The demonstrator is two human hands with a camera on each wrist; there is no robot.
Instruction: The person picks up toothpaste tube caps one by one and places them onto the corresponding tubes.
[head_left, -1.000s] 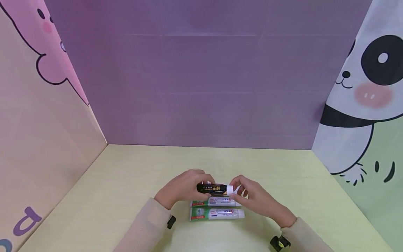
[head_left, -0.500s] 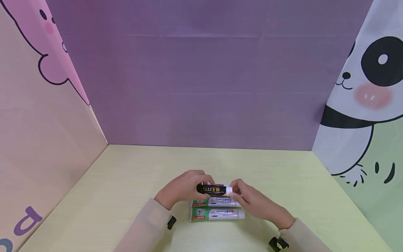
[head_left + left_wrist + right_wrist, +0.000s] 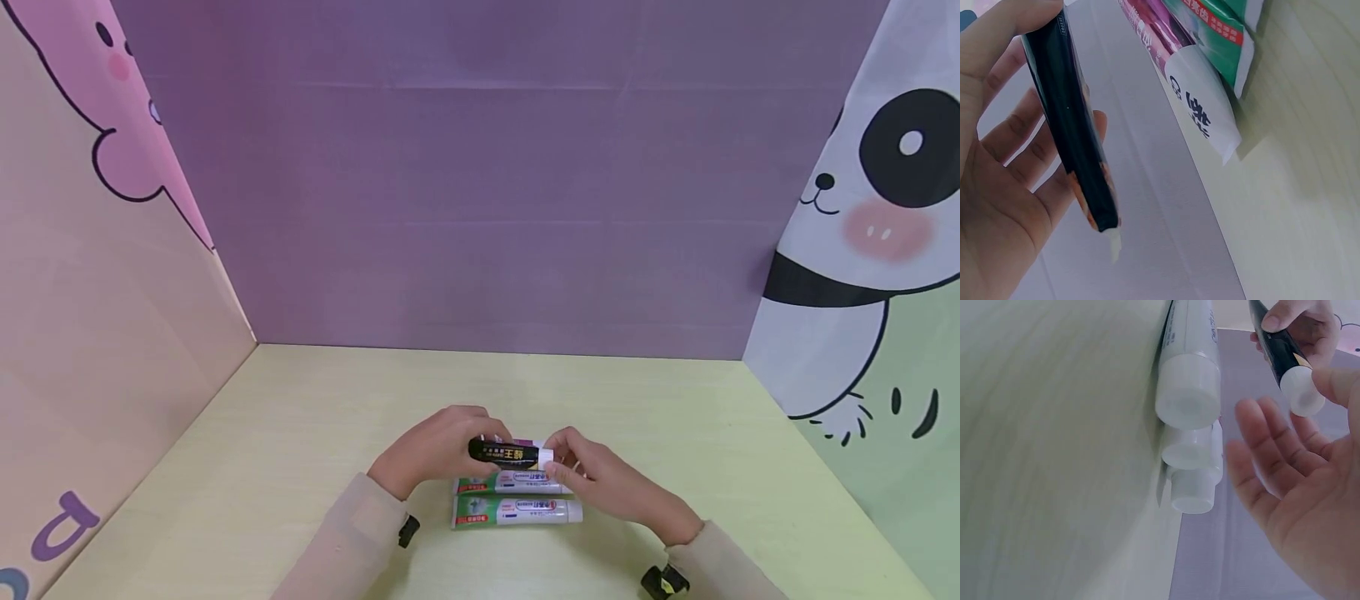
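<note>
A black toothpaste tube [image 3: 506, 453] with gold lettering and a white cap is held above the table in my left hand [image 3: 442, 450], between thumb and fingers. At the other end, the thumb and a finger of my right hand [image 3: 611, 477] pinch the white cap [image 3: 1302, 390]; its other fingers are spread in the right wrist view. Beneath and nearer lie two green-and-white toothpaste tubes [image 3: 525, 511], side by side with caps to the right. A pink-purple tube [image 3: 1200, 94] lies beyond them, mostly hidden by the black tube in the head view.
The pale wood table [image 3: 337, 392] meets a purple backdrop [image 3: 480, 208] at the rear. Side panels carry a pink cartoon figure [image 3: 135, 162] on the left and a panda [image 3: 840, 250] on the right. A dark band [image 3: 663, 581] sits around the right wrist.
My right hand's fingers have drawn in around the white cap, and the hand has shifted slightly left. The left hand keeps its hold on the black tube, nearly still.
</note>
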